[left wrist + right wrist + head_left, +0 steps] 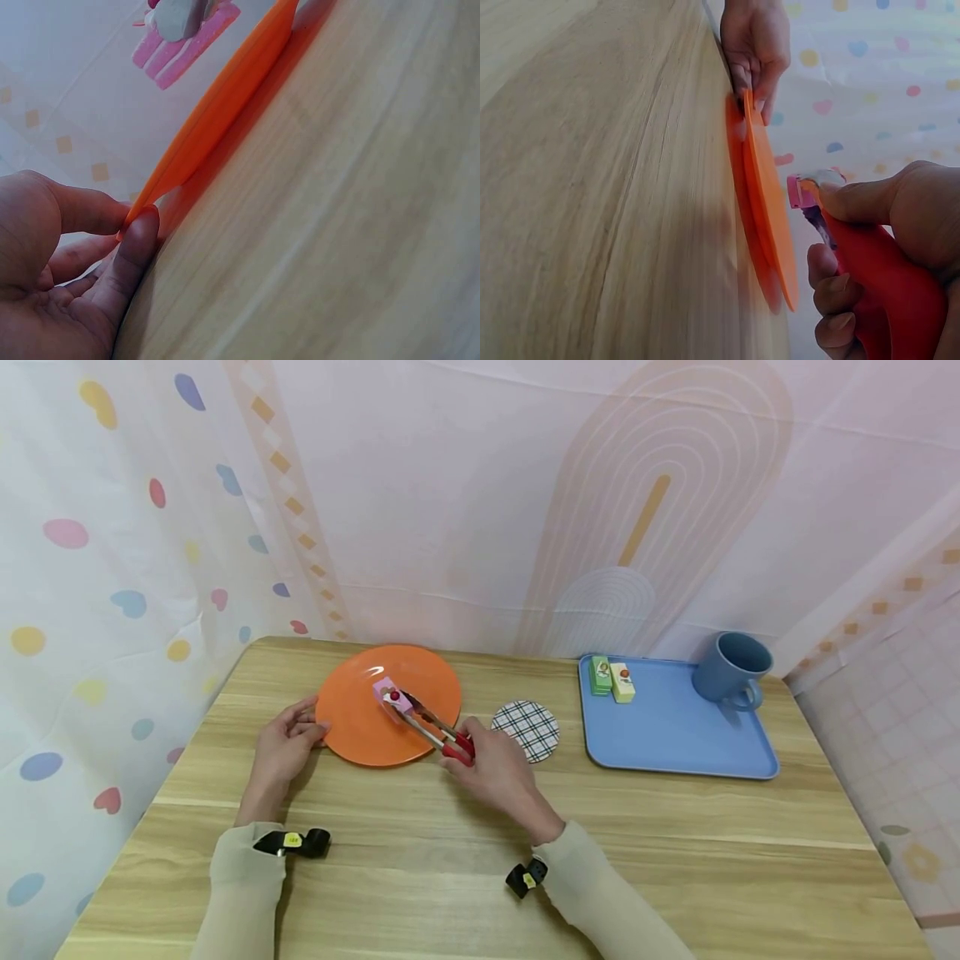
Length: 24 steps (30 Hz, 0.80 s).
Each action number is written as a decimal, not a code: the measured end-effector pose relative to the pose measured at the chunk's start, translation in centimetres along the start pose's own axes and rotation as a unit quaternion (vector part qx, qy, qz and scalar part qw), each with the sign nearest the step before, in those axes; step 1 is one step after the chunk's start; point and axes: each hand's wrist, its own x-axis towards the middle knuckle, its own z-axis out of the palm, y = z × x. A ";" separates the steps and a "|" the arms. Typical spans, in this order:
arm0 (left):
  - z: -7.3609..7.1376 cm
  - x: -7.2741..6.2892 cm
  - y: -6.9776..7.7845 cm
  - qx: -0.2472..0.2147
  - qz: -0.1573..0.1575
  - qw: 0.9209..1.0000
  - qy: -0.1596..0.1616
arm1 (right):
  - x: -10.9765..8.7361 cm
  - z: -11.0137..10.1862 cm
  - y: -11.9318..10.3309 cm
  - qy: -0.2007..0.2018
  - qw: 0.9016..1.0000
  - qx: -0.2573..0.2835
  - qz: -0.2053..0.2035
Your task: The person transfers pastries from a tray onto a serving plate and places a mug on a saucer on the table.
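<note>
My left hand (283,747) pinches the left rim of a round orange plate (352,727) between thumb and fingers. In my right hand (501,770) I grip red-handled tongs (456,748), pointing up and to the left over the plate. Between the tongs' tips is a small pink toy cake slice (385,687) with a red berry on top. The left wrist view has the pink slice (184,56) held above the plate, with a gap below it. The right wrist view catches my thumb and fingers wrapped round the red handle (892,281).
A round checked coaster (527,729) lies just right of the plate, partly behind my right hand. Further right, a blue tray (675,747) carries a green block (600,676), a pale yellow block (622,682) and a blue mug (731,668). Patterned curtain hangs behind the wooden table (420,877).
</note>
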 end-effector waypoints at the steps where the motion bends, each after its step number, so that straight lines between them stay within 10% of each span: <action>1: 0.0 0.0 0.0 -0.001 0.001 1.000 0.000 | 0.1 0.0 -0.1 -0.002 1.000 0.001 -0.002; 24: 0.0 0.1 -0.2 -0.006 0.001 1.000 0.004 | 1.3 0.6 -0.5 -0.040 0.997 -0.042 -0.051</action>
